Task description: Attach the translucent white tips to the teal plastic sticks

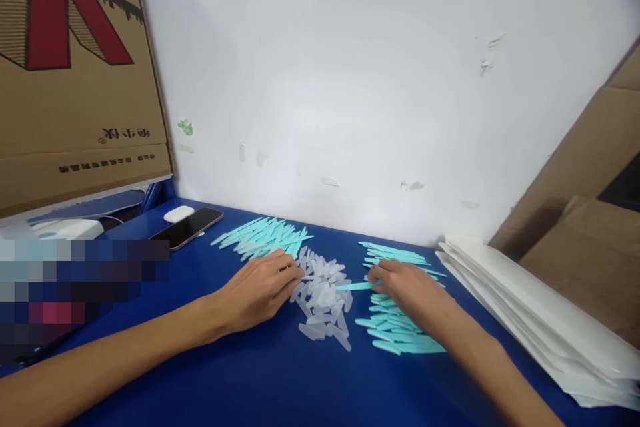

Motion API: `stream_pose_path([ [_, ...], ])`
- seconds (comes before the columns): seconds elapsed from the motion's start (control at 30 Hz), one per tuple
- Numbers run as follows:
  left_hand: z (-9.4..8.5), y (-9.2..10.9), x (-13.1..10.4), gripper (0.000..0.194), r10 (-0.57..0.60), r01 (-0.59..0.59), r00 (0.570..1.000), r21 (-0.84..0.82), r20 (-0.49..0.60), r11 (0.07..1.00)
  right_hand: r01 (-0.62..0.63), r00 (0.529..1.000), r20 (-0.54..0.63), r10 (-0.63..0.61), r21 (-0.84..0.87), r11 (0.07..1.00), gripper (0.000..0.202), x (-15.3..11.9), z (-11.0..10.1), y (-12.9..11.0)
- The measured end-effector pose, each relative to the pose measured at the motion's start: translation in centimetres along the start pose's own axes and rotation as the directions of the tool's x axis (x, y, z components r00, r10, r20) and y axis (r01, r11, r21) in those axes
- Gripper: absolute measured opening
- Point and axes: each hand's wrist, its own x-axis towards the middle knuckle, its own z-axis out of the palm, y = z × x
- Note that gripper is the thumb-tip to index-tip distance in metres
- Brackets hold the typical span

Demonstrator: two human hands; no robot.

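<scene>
A heap of small translucent white caps (320, 307) lies between my hands. At the heap's left edge, my left hand (267, 283) is closed in a pinch, with what looks like one translucent cap (308, 277) at its fingertips. My right hand (405, 283) grips a slim turquoise stick (353, 286), knife-like in shape, whose free end points left over the heap. Under and around that hand lie more turquoise sticks (395, 335) in a loose row. Beyond my left hand is another turquoise pile (265, 235), its nearer ends paler, perhaps capped.
A dark phone (187, 228) and a white earbud case (179, 214) sit at the back left of the blue table (240, 380). White envelopes or bags (540, 320) are stacked on the right. Cardboard boxes (85, 100) stand on both sides, and a white wall (325, 80) rises behind.
</scene>
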Motion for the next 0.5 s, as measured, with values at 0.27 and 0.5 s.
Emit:
stream_pose_path([
  [0.27,0.0,0.0,0.0,0.022,0.003,-0.003,1.000,-0.001,-0.007,1.000,0.025,0.993,-0.113,-0.031,-0.049,0.998,0.020,-0.2,-1.2,0.7],
  [0.5,-0.1,0.1,0.0,0.022,0.023,-0.022,0.999,0.003,-0.037,1.000,0.021,0.967,-0.251,-0.041,-0.084,0.996,0.047,-0.8,-1.7,0.7],
])
